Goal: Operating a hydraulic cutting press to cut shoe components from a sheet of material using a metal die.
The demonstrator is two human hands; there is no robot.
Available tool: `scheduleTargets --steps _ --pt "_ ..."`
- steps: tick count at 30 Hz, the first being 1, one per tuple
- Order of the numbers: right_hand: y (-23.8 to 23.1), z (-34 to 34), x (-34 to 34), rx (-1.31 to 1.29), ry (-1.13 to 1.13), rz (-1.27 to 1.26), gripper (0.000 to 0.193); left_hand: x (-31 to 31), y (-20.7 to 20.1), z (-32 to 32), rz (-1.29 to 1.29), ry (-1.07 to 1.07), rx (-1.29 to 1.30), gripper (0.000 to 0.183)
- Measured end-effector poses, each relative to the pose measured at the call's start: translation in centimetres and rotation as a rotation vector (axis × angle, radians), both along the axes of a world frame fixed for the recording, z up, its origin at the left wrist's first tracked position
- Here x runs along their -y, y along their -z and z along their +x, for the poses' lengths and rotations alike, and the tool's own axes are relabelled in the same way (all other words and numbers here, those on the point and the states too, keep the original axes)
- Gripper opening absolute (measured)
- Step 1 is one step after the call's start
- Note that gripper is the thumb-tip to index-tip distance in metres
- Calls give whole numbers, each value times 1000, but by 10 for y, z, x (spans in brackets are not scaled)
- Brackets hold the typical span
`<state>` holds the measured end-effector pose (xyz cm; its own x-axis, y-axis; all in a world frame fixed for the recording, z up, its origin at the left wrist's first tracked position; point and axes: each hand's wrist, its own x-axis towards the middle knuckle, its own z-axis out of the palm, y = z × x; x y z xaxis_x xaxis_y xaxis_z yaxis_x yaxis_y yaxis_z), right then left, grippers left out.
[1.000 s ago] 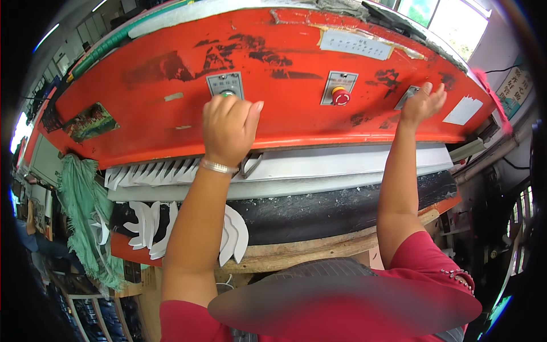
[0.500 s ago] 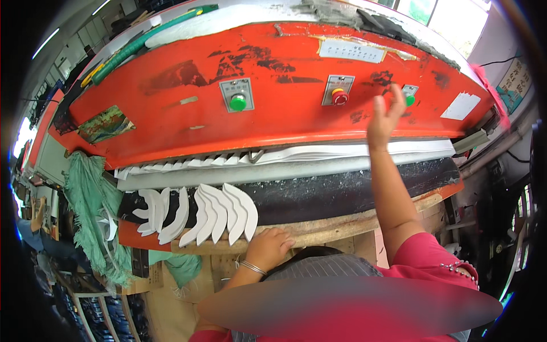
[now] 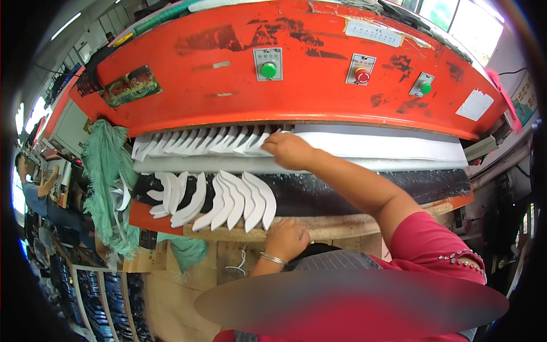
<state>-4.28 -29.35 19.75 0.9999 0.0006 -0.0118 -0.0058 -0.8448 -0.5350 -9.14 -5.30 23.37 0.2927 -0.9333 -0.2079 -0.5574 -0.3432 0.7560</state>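
Wooden edging [image 3: 342,226] supports the left hand [image 3: 288,238], fingers curled, grip unclear; curved white pieces [image 3: 238,204] lie left of them. Farther, the right hand's [image 3: 289,150] fingers meet white strips [image 3: 196,140], clamped or not I cannot tell. Beyond them, a red panel [image 3: 319,97] bears a printed sheet [image 3: 373,33], too small to read.
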Motion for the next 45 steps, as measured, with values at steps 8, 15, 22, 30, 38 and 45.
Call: scheduleTargets --steps 8,15,22,30,38,45 --pt "13 10 34 -211 -360 -418 37 -32 19 18 236 225 -226 31" --pt "16 -15 27 -150 -322 -405 37 -49 4 42 23 25 -444 27" --pt "-105 -96 -42 -235 -194 367 59 -30 -5 58 -473 -141 -220 106" --pt "-47 -161 -88 -182 -130 1148 51 -44 47 32 -358 64 -358 102" --pt "-18 -211 -96 234 76 943 67 50 -30 -36 -583 553 -186 27" --pt "-15 -269 -87 574 529 689 42 73 -28 -86 -639 186 -288 28"
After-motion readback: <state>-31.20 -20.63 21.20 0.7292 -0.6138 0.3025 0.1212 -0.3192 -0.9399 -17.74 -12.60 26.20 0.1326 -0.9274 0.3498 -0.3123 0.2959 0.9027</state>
